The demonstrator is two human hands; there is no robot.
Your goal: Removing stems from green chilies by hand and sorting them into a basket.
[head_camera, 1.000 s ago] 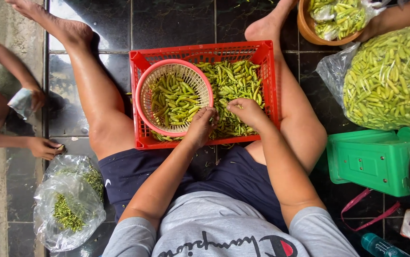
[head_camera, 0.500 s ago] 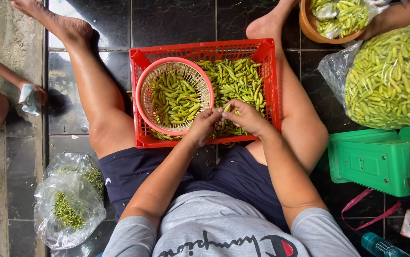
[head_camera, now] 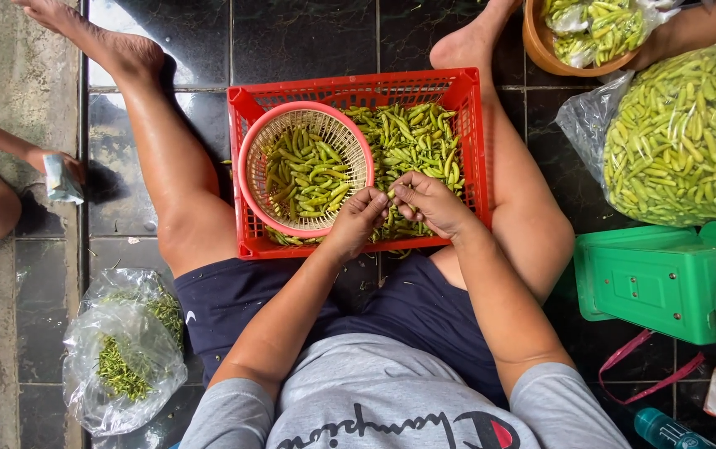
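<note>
A red plastic crate [head_camera: 466,91] full of green chili peppers [head_camera: 412,141] sits on the dark tiled floor between my bare legs. A pink round basket [head_camera: 251,170] with more green chilies rests in the crate's left half. My left hand [head_camera: 360,218] and my right hand [head_camera: 426,199] meet over the crate's near edge, fingertips together, pinching one green chili between them beside the basket's rim.
A clear bag of green stems [head_camera: 121,357] lies by my left hip. At the right are a large clear bag of chilies [head_camera: 682,141], a green scale [head_camera: 657,278] and a brown bowl [head_camera: 557,54]. Another person's hand [head_camera: 54,166] holds a small packet at the left edge.
My hands have drawn together over the crate's near edge and now pinch a chili. The other person's arm at the left has pulled back, still holding the packet.
</note>
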